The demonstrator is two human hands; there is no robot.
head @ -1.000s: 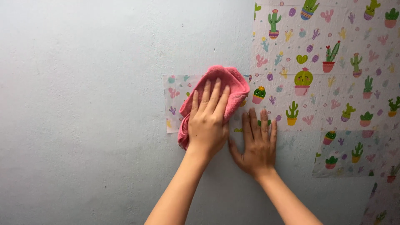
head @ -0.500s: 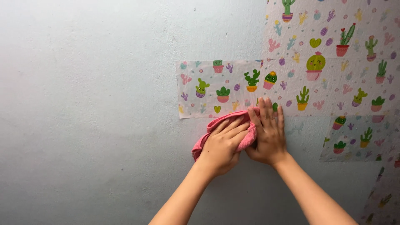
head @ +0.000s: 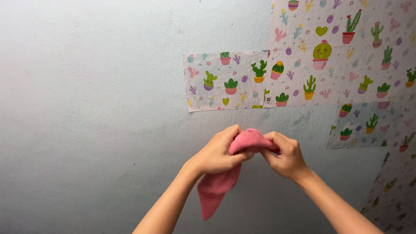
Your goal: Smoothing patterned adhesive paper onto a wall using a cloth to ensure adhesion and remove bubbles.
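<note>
Two hands meet at the lower centre of the frame, both closed on one pink cloth point(head: 234, 167). The left hand point(head: 219, 151) pinches its bunched top from the left side; the right hand point(head: 284, 155) grips the same bunch from the right, fingers curled tight. The rest of the cloth hangs down below the left wrist, ending in a point near the bottom edge. Behind them is one pale grey wall point(head: 86, 108). Cactus-patterned wallpaper point(head: 346, 65) covers its upper right, and one rectangular strip point(head: 225, 80) juts left at the upper centre. The wallpaper runs off the top and right edges. A small dark square mark on the strip is too small to make out.
</note>
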